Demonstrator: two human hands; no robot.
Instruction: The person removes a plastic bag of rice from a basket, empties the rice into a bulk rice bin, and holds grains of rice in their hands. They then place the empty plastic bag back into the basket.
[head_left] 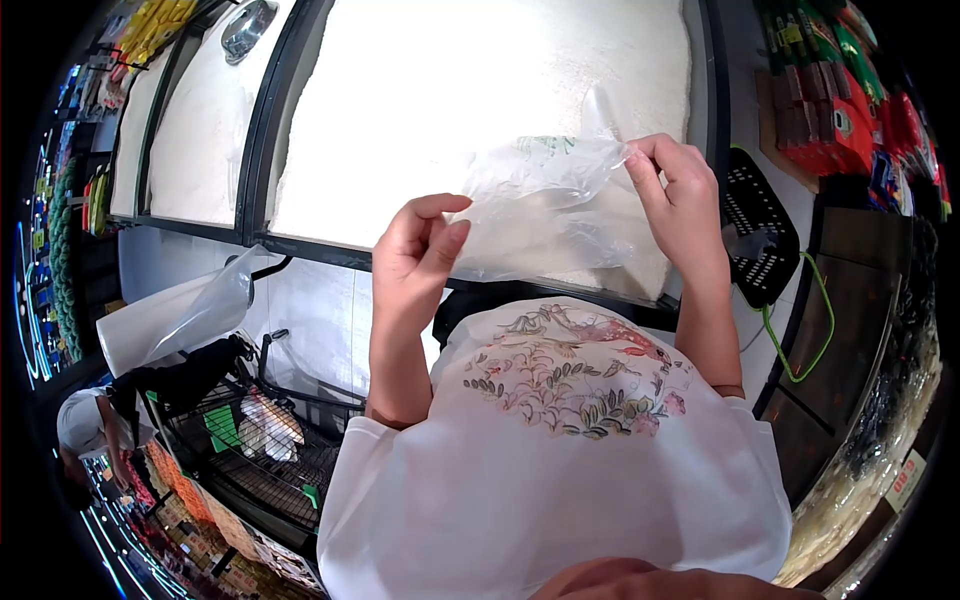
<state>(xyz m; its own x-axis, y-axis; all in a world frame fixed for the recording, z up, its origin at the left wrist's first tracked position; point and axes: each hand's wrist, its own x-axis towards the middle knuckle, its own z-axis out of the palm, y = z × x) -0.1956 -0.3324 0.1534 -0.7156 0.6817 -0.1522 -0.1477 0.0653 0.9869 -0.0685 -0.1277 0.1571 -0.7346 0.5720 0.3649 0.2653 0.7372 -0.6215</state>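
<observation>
A thin clear plastic bag (545, 215) with green print hangs between my hands, over the front of a bin of white, rice-like grain (450, 90). Its upper right corner is pinched between the thumb and fingers of my right hand (680, 190). At the bag's left edge is my left hand (415, 250), with a gap showing between thumb and index finger; the other fingers are curled. A translucent strip (600, 112) sticks up from the bag near my right fingers.
A metal scoop (248, 30) lies in the neighbouring bin. Below left are a roll of plastic bags (170, 325) and a shopping cart (250, 450) with a white bag inside. A black basket (762, 225) with a green handle stands right. Another person (90, 425) is at far left.
</observation>
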